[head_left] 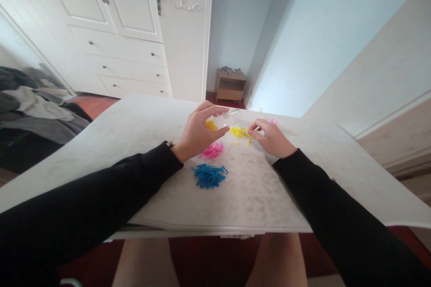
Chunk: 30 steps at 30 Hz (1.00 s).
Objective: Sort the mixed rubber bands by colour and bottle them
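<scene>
My left hand is wrapped round a clear plastic jar lying on its side, its mouth towards the right. Some yellow pieces show at the jar's left end. With thumb and fingers closed, my right hand pinches at the right edge of a pile of yellow strips; a few strips lie loose in front of it. Below my left hand is a pile of pink strips, partly covered by the hand. Nearer to me sits a pile of blue strips.
The piles rest on a white, smudged table. Something pink lies behind my right hand. Beyond the table stand a white wardrobe and a small wooden cabinet. Clothes are heaped at the left.
</scene>
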{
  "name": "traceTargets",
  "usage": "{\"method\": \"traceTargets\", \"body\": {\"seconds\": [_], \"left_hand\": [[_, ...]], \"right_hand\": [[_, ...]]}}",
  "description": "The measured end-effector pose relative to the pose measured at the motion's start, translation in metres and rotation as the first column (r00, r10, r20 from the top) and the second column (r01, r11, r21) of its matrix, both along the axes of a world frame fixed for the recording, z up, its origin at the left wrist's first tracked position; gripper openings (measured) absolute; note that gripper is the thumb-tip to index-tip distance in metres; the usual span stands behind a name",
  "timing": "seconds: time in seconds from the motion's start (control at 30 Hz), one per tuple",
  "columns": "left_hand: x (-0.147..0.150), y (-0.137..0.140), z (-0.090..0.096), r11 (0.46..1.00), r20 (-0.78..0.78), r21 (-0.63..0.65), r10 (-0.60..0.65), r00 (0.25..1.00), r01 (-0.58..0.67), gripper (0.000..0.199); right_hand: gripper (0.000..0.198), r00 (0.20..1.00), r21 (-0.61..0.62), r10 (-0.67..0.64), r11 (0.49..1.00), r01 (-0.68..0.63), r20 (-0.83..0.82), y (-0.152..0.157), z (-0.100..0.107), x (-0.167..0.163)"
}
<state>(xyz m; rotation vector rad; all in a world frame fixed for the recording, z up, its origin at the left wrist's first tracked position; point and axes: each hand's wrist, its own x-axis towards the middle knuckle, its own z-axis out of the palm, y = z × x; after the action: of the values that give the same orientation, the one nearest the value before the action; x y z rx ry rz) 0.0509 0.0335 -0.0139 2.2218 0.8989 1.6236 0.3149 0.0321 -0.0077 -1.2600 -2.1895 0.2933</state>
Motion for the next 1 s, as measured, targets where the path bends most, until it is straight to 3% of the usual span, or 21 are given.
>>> {"method": "traceTargets", "body": {"seconds": [0.13,0.33,0.53,0.73,0.83,1.0], "left_hand": [[0.0,0.001,-0.002,1.0,-0.038,-0.023,0.006,0.999,-0.007,0.037],[-0.001,-0.001,-0.004,0.999,-0.135,-0.043,0.007,0.991,-0.013,0.038],[-0.001,-0.004,-0.004,0.999,-0.218,0.018,-0.023,0.976,0.028,0.04],[0.0,-0.007,-0.002,0.999,-0.228,-0.002,-0.039,0.973,0.04,0.04],[0.001,-0.008,-0.002,0.999,-0.222,-0.007,-0.049,0.974,0.049,0.039],[0.001,-0.007,-0.002,0.999,-0.191,-0.015,-0.047,0.98,0.045,0.039]], "right_hand": [[0.013,0.99,-0.011,-0.043,0.999,0.042,-0.138,-0.006,0.007,-0.004],[0.02,0.954,0.118,0.022,0.993,0.014,-0.3,-0.016,0.009,-0.016],[0.013,0.951,0.187,0.088,0.982,-0.032,-0.297,-0.025,0.009,-0.028],[0.011,0.931,0.189,0.088,0.982,-0.021,-0.353,-0.03,0.009,-0.034],[0.012,0.935,0.247,0.126,0.968,-0.043,-0.33,-0.032,0.012,-0.036],[0.009,0.916,0.251,0.087,0.968,0.015,-0.391,-0.033,0.011,-0.036]]}}
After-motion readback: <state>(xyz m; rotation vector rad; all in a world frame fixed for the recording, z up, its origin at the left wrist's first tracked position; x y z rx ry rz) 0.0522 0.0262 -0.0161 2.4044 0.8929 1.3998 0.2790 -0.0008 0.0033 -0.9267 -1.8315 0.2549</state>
